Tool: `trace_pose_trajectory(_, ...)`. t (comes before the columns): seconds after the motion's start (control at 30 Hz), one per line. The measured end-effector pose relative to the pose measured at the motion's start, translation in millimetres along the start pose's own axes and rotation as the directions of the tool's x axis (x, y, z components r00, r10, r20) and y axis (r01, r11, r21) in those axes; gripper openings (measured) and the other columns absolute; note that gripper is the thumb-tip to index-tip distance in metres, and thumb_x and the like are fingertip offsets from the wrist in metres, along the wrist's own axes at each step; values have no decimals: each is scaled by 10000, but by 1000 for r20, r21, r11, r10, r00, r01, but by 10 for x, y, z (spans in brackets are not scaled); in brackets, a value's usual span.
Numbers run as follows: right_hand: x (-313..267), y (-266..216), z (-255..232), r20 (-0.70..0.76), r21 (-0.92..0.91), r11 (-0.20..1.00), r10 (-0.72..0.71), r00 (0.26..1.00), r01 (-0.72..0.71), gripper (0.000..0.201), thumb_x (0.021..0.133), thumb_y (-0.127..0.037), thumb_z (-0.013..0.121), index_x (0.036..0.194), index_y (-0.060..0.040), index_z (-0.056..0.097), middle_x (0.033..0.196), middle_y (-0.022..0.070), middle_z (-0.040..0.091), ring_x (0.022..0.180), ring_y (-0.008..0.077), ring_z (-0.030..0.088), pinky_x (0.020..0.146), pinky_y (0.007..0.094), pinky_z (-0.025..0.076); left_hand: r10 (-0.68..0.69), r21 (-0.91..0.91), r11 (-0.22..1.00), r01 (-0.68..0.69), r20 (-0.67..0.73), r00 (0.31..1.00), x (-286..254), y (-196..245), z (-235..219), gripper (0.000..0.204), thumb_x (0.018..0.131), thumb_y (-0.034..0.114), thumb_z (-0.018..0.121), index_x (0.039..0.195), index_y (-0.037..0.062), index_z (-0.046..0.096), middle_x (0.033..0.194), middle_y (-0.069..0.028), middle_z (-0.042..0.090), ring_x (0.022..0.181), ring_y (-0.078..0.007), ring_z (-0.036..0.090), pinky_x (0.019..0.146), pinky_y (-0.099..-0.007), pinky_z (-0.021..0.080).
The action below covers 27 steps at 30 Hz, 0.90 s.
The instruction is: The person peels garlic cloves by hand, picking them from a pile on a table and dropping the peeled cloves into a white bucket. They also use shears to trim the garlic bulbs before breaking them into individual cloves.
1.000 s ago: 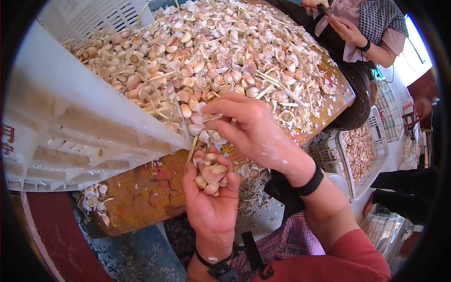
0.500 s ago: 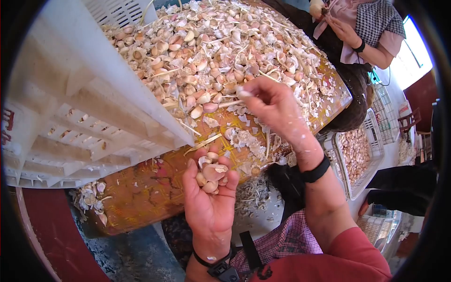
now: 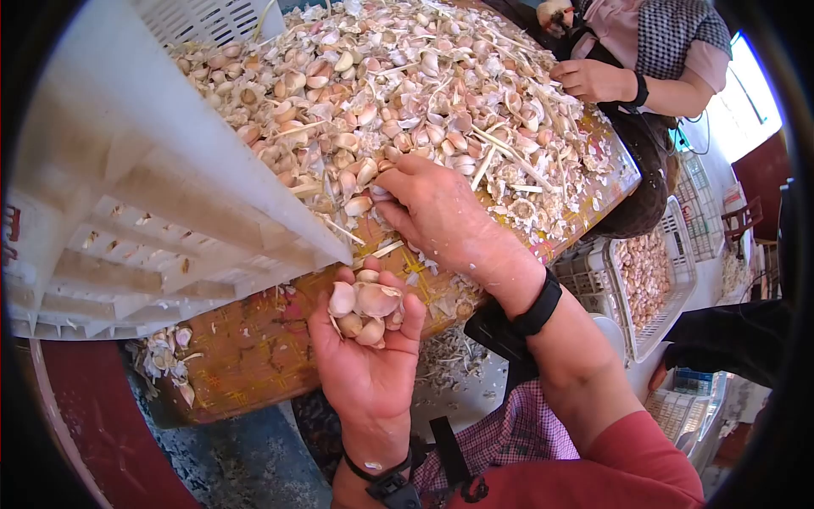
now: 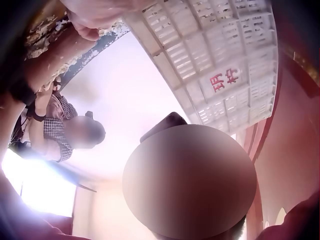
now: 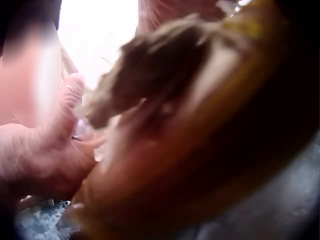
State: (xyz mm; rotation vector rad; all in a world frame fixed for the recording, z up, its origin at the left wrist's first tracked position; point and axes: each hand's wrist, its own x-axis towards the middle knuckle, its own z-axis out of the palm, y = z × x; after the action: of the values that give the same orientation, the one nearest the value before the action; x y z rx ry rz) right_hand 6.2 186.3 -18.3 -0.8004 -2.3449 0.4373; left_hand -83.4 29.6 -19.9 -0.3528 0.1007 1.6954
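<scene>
Several garlic cloves (image 3: 377, 301) lie heaped in my left hand (image 3: 366, 369), palm up, its fingers and thumb curled round them. My right hand (image 3: 441, 212) is at the near edge of the big garlic pile (image 3: 398, 93), back of the hand upward. Its thumb and curled fingers pinch a pale garlic clove (image 3: 381, 193); part of the grasp is hidden behind the knuckles. Single cloves, such as a pinkish one (image 3: 358, 206), lie just left of those fingers. The right wrist view is mostly blurred.
A white plastic crate (image 3: 178, 187) stands tilted at the left, over the worn yellow-brown table (image 3: 246, 365). Another person's hand (image 3: 598, 81) touches the pile's far right side. A crate of cloves (image 3: 661, 331) stands on the floor at the right.
My right hand lifted away to the right with a small white piece, then came back left and down to the pile's edge. The cloves in my left hand have shifted. The other person's hand moved to the pile.
</scene>
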Motion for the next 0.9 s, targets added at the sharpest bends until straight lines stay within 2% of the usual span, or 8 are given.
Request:
trace_pose_trajectory(0.13,-82,46,-176,92,71,996,43,995,-50,165,823,-60,636,984,-25,625,807,101,615,732,234,633,689,320,500,62,87,995,-57,-49,997,-4,-40,28,252,964,311,496,1008,91,609,1162,-83,620,1054,-259,596,845,-490,544)
trace_pose_trajectory(0.23,-163,42,-327,257,398,825,320,912,-402,169,833,-69,656,994,-31,621,828,42,646,713,109,609,666,269,484,59,98,994,-57,-22,998,-12,-64,-1,234,956,292,509,979,86,617,1154,-93,614,1053,-262,586,853,-482,539)
trace_pose_trajectory(0.33,-274,125,-508,399,858,245,234,887,-451,205,787,-118,732,939,-44,616,809,-13,640,714,41,584,643,179,450,26,88,996,-27,15,1000,15,-134,13,216,951,269,521,966,78,621,1149,-103,604,1058,-266,572,858,-472,536)
trace_pose_trajectory(0.43,-387,79,-649,377,926,-7,63,924,-378,244,782,-143,726,971,-39,612,839,7,652,722,57,605,655,187,483,7,67,998,-8,17,1000,22,-183,3,201,956,262,517,976,85,611,1132,-101,599,1046,-260,572,843,-461,544)
trace_pose_trajectory(0.57,-488,30,-756,404,913,-86,34,914,-400,249,774,-138,721,962,-17,611,888,38,665,779,105,648,703,251,549,13,83,997,-8,-50,999,-9,-281,49,217,961,280,512,1006,88,602,1142,-101,603,1033,-257,587,827,-451,555)
trace_pose_trajectory(0.77,-586,-459,-1049,242,960,125,92,966,-252,288,709,-214,796,838,-15,633,711,112,635,682,216,640,633,317,514,2,117,993,13,-129,992,-70,-404,140,250,978,313,474,961,101,606,1123,-90,619,1016,-248,609,791,-446,568)
trace_pose_trajectory(0.87,-503,-372,-1066,87,662,749,-116,989,30,240,678,-121,788,841,-24,640,749,81,654,700,196,647,618,292,504,9,189,982,12,-110,994,-91,-427,135,237,981,307,464,979,116,605,1133,-77,625,1020,-239,614,836,-448,550)
trace_pose_trajectory(0.9,-521,-373,-1043,168,586,807,-27,985,-78,212,703,-105,763,862,-31,644,840,89,663,711,210,648,592,303,495,18,227,974,5,-99,995,-110,-432,144,234,983,306,459,988,121,603,1130,-73,627,1016,-234,615,853,-449,541)
